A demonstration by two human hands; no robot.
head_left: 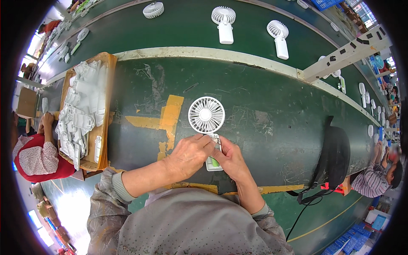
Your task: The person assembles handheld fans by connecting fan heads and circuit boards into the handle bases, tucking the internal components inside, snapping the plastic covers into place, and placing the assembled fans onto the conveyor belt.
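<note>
White fan (pixel 206 114), its round slatted head pointing far, its handle (pixel 213 167) near (green shows inside), on a scuffed green table (pixel 242 95) patched with yellow tape (pixel 171 112). Left hand (pixel 190 155) and right hand (pixel 232 160) grasp the handle. Left, a box (pixel 109 87) of white parts (pixel 80 110); workers (pixel 370 182) on both sides.

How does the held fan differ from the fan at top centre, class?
The held fan shows a green part in its handle; the top-centre fan has a plain white handle.
The left hand and right hand partly cover the held fan's handle; the top-centre fan lies untouched beyond the rail.
Both are white, with round slotted heads and handles toward the person.
</note>
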